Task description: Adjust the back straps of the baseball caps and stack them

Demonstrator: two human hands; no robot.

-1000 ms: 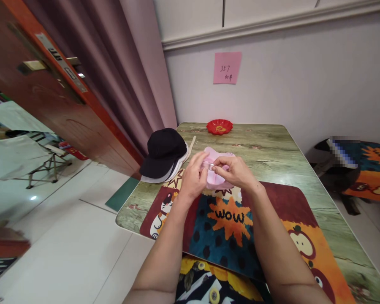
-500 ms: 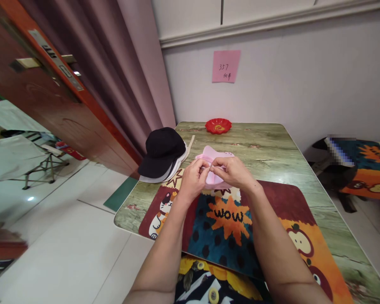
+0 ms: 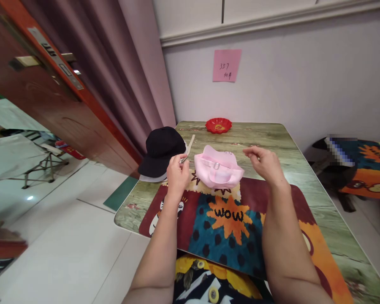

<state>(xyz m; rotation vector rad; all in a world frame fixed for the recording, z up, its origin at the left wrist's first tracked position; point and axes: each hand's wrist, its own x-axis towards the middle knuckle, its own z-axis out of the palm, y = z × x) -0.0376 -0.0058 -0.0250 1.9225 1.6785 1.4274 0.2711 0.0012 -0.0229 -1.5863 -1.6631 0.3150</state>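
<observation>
A pink cap [image 3: 205, 171] lies on the table with its back toward me, its strap and metal buckle [image 3: 216, 166] showing above the rear opening. My left hand [image 3: 177, 169] hovers to its left, close to the black cap [image 3: 164, 145], with thumb and fingertips slightly apart and nothing seen in it. On the cap's other side my right hand [image 3: 266, 164] is raised, its fingers stretched out and holding nothing. Neither hand touches the pink cap. Under the black cap the edge of a white cap [image 3: 152, 179] shows. A pale strap [image 3: 191, 142] sticks out beside this stack.
A patterned mat [image 3: 221, 236] covers the near part of the wood-look table [image 3: 266, 143]. At the back sits a red scalloped dish [image 3: 218, 125]. An open door [image 3: 69, 109] and a curtain [image 3: 126, 63] are at left; a pink note [image 3: 227, 66] hangs on the wall.
Both hands have let go of the pink cap's rear strap and moved apart, the left one leftward and the right one rightward. The cap stays in place, its buckle now uncovered.
</observation>
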